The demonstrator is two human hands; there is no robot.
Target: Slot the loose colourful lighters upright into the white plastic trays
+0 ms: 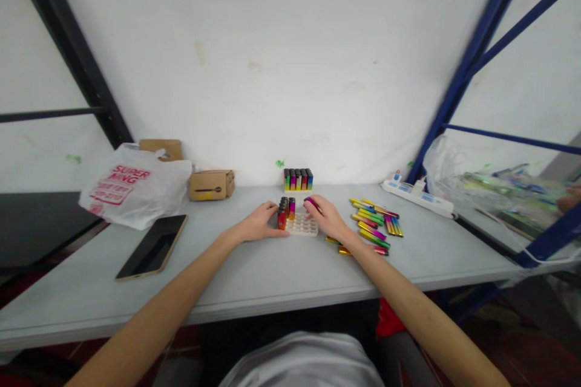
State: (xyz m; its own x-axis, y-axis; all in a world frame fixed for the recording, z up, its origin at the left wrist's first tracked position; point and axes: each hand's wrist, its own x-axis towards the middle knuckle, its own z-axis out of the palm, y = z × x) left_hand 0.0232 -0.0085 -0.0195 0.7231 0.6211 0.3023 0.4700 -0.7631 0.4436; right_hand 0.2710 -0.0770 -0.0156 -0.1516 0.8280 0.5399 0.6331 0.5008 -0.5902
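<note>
A white holder tray (303, 227) lies on the grey table (254, 272) with several colourful lighters (285, 210) standing upright at its left end. My left hand (259, 222) rests against the tray's left side, fingers curled by those lighters. My right hand (325, 216) is closed on a magenta lighter (312, 202) just above the tray's right end. A loose pile of colourful lighters (376, 224) lies to the right of that hand. A filled tray of lighters (298, 179) stands farther back by the wall.
A phone (152, 247) lies at the left. Behind it sit a white plastic bag (134, 184) with red print and a small cardboard box (211, 184). A white power strip (417, 193) lies at the right, near blue shelf posts (458, 84) and a clear bag (494, 184).
</note>
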